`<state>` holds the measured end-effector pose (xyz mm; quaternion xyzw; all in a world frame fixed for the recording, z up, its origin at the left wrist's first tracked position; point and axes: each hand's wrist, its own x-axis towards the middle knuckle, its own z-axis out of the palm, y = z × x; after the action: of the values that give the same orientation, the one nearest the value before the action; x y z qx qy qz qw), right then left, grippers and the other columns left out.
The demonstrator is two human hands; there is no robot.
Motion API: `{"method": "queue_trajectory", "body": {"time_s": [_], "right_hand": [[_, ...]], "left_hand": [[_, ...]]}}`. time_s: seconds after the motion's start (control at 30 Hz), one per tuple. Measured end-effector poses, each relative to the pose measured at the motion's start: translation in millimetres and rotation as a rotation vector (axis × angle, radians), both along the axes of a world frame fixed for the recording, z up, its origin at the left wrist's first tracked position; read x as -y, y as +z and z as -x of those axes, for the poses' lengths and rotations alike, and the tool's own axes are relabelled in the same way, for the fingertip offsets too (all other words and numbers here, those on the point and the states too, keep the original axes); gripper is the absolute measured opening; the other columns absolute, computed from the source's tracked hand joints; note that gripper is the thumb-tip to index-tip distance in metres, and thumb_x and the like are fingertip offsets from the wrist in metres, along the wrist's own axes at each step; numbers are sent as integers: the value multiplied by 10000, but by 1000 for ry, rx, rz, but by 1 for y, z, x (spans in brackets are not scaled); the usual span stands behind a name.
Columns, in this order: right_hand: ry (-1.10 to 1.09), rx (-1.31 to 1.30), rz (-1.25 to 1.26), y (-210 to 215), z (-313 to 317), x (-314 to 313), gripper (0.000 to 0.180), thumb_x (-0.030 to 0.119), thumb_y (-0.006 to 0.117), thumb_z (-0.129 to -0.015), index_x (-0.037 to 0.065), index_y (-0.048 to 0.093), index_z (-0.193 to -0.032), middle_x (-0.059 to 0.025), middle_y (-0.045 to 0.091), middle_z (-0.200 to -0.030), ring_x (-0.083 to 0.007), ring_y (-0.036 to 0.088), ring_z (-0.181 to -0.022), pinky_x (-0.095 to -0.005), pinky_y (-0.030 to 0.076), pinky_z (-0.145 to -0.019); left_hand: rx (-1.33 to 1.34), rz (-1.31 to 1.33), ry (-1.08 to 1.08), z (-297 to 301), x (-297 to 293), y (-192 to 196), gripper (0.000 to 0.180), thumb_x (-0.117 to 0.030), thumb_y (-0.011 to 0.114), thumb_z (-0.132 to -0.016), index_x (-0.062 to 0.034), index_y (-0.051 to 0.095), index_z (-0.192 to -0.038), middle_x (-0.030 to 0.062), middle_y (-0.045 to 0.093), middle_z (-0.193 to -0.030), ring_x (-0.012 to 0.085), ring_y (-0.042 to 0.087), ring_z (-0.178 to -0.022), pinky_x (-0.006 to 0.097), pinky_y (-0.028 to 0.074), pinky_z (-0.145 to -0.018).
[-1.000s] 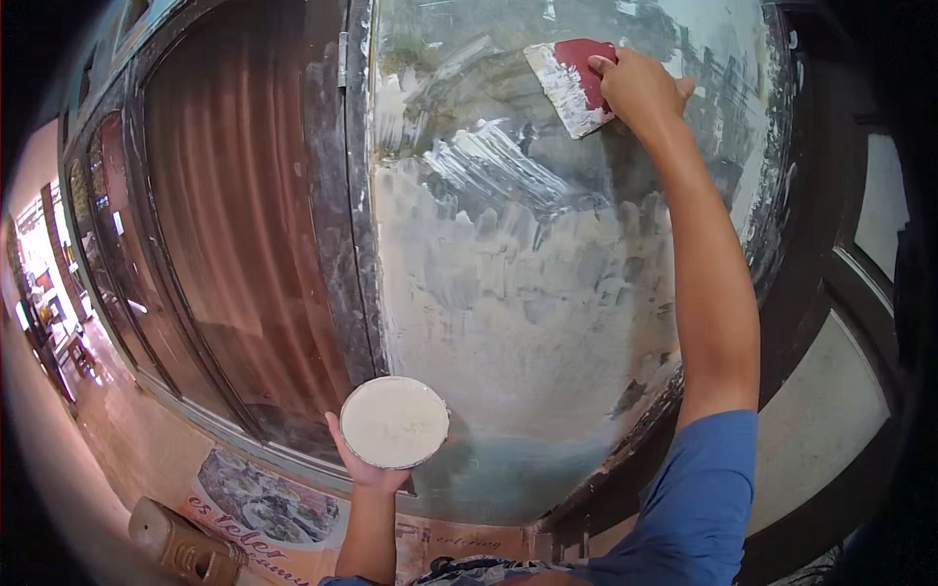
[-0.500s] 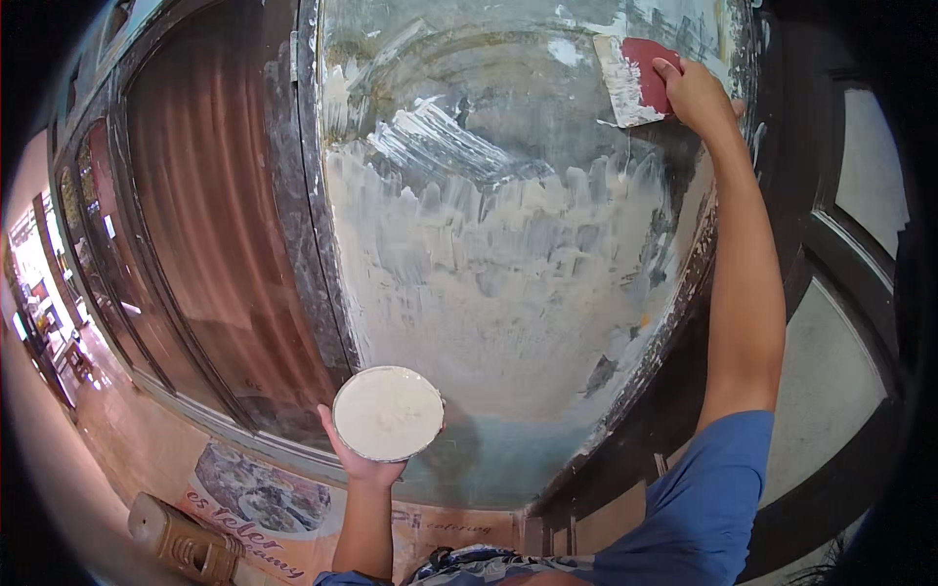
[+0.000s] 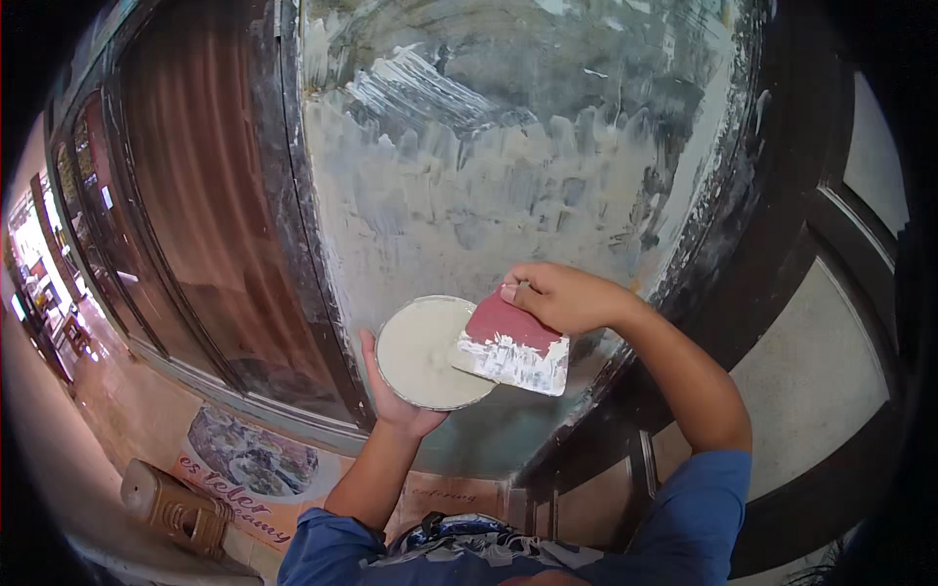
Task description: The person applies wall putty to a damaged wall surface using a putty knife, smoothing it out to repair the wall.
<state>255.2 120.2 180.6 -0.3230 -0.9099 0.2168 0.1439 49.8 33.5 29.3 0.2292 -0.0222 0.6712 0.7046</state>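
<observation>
having dropped from the top of the wall, where it was spreading a second earlier, the right hand [image 3: 567, 298] now sat at chest level, fingers clamped on the red-backed scraper [image 3: 513, 344]. the blade's putty-smeared edge lay over the rim of the round pan of white putty [image 3: 422, 352], which the left hand [image 3: 399, 405] cupped from beneath, fingers curled up around its edge. that shift likely meant a reload of putty rather than more spreading. the grey wall panel [image 3: 489, 186] showed fresh white streaks near its top. below on the floor lay a printed sheet [image 3: 249, 469], rectangular, with a blue-green picture and red lettering, and beside it a tan ribbed container [image 3: 176, 508] on its side.
</observation>
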Motion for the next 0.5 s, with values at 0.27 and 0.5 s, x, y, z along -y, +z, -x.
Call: {"method": "queue_trajectory", "body": {"time_s": [0.27,0.5], "right_hand": [[-54,-3,188,-10,-10,-5,368,324,503,-1013,-11,637,-1084,-180,687,-876,-287,657,-794,-379,504,-732],[-94,167,74,-4,-13,-19,367,357,508,-1029,14,626,-1087,-88,663,-829,-158,606,-723,-329,490,-673]], "left_hand": [[-10,65,-19,-12,-2,-8,920,-779,277,-920,-65,401,-1487,171,444,-1503,367,460,-1349,538,358,-1123],[-3,60,-2,-12,-2,-8,920,-782,262,-919,-75,400,-1489,169,430,-1517,375,457,-1352,548,359,-1119]]}}
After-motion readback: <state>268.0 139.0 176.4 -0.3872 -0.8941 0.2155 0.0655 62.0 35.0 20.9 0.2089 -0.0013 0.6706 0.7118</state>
